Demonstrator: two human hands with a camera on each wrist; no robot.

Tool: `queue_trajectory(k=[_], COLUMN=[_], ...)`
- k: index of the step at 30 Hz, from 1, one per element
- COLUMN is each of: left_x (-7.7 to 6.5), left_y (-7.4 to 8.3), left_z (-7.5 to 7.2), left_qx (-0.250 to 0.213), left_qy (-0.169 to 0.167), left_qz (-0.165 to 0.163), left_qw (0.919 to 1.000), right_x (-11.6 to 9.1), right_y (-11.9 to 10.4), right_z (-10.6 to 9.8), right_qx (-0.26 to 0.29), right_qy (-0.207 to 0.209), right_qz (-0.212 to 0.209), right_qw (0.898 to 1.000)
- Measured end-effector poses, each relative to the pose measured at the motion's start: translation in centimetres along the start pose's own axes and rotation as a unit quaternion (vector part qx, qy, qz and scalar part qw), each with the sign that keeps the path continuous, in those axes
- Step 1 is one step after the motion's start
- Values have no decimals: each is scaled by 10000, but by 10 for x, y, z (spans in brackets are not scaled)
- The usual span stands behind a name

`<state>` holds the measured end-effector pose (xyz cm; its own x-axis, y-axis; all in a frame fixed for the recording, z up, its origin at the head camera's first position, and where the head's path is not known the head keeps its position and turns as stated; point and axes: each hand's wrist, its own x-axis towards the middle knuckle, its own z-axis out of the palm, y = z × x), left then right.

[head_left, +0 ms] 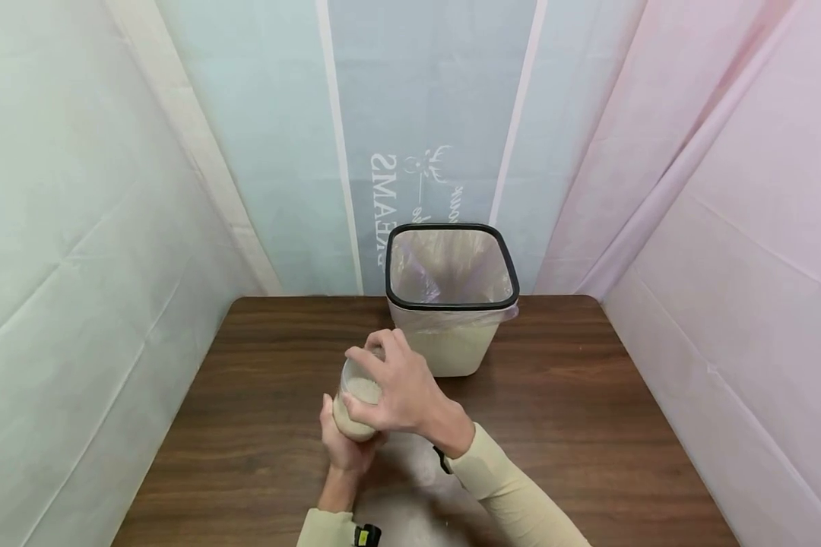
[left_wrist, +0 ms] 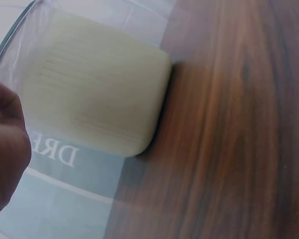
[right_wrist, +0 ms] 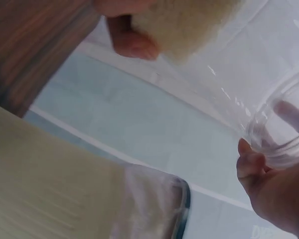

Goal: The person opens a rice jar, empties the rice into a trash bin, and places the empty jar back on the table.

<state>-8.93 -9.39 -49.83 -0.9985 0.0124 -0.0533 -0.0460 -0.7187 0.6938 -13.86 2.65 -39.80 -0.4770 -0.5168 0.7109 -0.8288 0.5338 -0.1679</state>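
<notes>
My left hand (head_left: 347, 453) grips the lower part of a clear jar (head_left: 350, 431), which is tilted. Pale, rice-like grains (right_wrist: 189, 30) fill its lower part and show through the wall. Over the jar's mouth is my right hand (head_left: 410, 391), its fingers and thumb spread around the top. In the right wrist view those fingers hold the clear round lid (right_wrist: 279, 152) at the jar's end, and some fingers show through it. Part of a hand (left_wrist: 7, 149) is at the edge of the left wrist view, where the jar is out of sight.
A cream trash bin (head_left: 451, 353) with a black rim and a clear plastic liner (head_left: 410, 273) stands behind the hands at the table's far edge. The table (head_left: 267, 380) is dark wood grain. Pale cloth walls (head_left: 109, 190) enclose it at the back and both sides.
</notes>
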Motion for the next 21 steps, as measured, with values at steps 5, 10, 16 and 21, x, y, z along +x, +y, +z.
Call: queue_trajectory(k=[5,10,16,21], left_x=[-1,2,3,6], left_y=[3,4,5,4], left_z=[1,3,0,-3], left_qx=[177,455,406,583], left_qy=[-90,27,-402,-686], left_qz=[-229,-161,308,799], left_qw=[9995,9988,9979,9927], right_x=[1,2,2,2], right_y=[-2,0,7,16], right_z=[-6,-13,-20,-22], right_qx=[-70,-168,26,350], right_qy=[-152,-406,-590,-713], right_qz=[-191,-281,-674,-1003], right_qw=[9997,9986,9960,9918])
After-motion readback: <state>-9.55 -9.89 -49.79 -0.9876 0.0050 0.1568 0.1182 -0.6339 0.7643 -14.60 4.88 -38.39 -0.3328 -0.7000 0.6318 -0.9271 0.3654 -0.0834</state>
